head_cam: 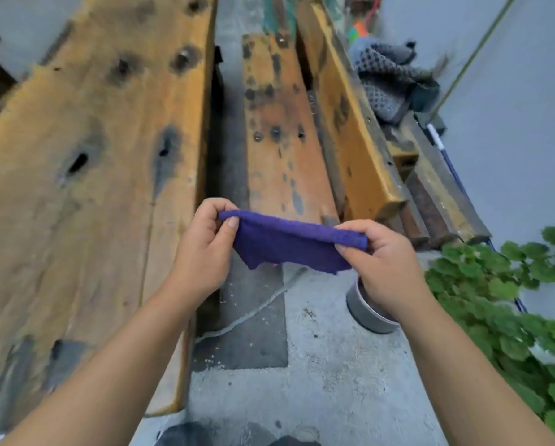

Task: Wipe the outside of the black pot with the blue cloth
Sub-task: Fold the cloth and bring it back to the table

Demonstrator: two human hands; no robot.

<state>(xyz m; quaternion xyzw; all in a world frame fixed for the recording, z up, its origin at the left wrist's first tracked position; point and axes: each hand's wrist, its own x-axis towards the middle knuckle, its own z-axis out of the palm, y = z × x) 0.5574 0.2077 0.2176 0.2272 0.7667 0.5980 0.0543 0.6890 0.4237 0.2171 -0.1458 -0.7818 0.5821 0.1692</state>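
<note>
Left hand (205,249): pinching left end of blue cloth (289,244).
Right hand (388,262): pinching its right end.
Pot (364,309): grey-looking, on ground beneath right hand.
Risk: the slack, dangling cloth edge may slip free or drag on gritty concrete.

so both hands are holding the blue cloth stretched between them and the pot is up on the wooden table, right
Not quite. Both the left hand and right hand do hold the cloth stretched between them, but the head view shows the pot down on the concrete ground, beneath the right hand, not on the table.
</note>
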